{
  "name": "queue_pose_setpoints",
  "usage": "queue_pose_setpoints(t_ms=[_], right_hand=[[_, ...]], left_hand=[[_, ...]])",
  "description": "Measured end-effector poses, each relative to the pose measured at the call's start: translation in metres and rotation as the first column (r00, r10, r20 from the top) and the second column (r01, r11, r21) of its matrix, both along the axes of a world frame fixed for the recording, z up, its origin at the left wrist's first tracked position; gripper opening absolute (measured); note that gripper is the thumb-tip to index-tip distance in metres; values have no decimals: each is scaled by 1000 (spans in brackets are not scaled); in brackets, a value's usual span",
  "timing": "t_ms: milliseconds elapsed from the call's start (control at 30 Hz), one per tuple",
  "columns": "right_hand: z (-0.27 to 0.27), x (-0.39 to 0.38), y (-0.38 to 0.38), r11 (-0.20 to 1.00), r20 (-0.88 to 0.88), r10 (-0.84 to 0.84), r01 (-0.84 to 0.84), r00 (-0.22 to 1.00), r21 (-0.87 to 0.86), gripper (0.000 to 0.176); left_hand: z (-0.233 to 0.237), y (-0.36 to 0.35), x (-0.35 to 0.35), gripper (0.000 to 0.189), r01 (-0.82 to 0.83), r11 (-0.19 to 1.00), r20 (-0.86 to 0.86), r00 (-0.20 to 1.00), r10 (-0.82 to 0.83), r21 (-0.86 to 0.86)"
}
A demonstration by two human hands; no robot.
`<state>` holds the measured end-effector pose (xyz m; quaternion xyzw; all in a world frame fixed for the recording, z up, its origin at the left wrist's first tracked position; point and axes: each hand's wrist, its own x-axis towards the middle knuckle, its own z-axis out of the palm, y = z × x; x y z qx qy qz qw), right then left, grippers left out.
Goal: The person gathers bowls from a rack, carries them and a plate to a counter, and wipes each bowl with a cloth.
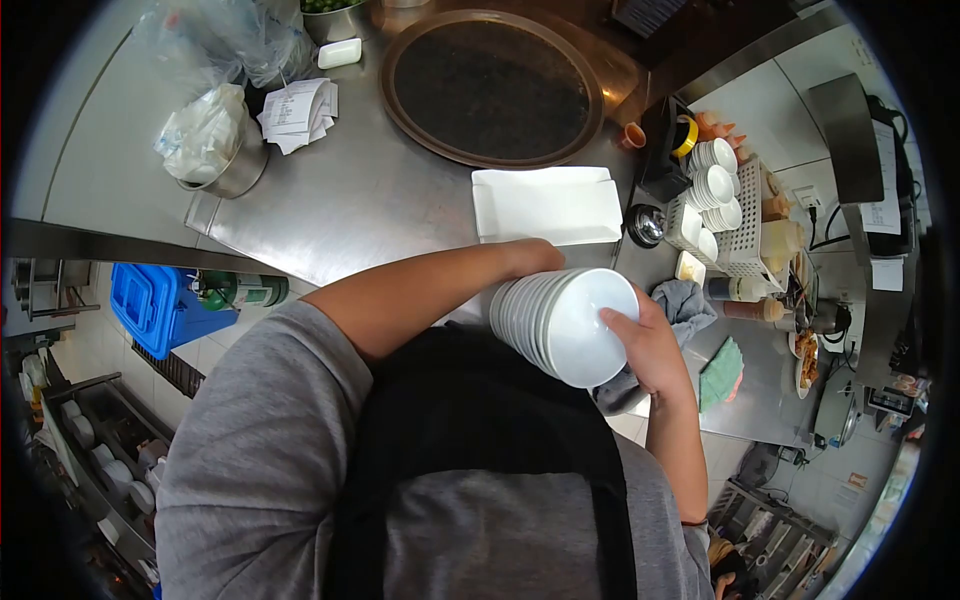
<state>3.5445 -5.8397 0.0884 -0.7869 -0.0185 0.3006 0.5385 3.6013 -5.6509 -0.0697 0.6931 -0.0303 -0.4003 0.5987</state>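
Observation:
A stack of white bowls (590,350) lies tilted on its side in front of my chest, with the open mouth of the end bowl facing right. My right hand (650,345) grips that end, its thumb inside the rim and its other fingers out of sight behind the bowl. My left hand (538,256) reaches across to the far side of the stack; its fingers are hidden, so their hold does not show. Just beyond the hands is a white rectangular plate (547,205) on the steel counter (360,215). A grey cloth (684,308) lies right of my right hand.
Behind the plate sits a large round brown tray (490,88). Paper slips (298,112) and a metal pot (235,172) with a plastic bag are at left. Rightward are a call bell (646,225), stacked small white cups (712,187), bottles and a green cloth (721,374).

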Motion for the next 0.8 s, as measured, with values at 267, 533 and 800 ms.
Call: queue_pose_setpoints(t_ms=[267,533,800], right_hand=[[-22,-14,8,860,-124,-290,315,949,402,49],[-47,-35,28,556,-202,-595,580,778,596,48],[-28,-36,34,507,-213,-667,644,714,572,46]], left_hand=[[78,32,-41,64,-270,869,70,943,326,-414],[93,0,-74,56,-352,709,257,759,598,-611],[103,-1,-72,61,-362,767,254,795,551,-530]])
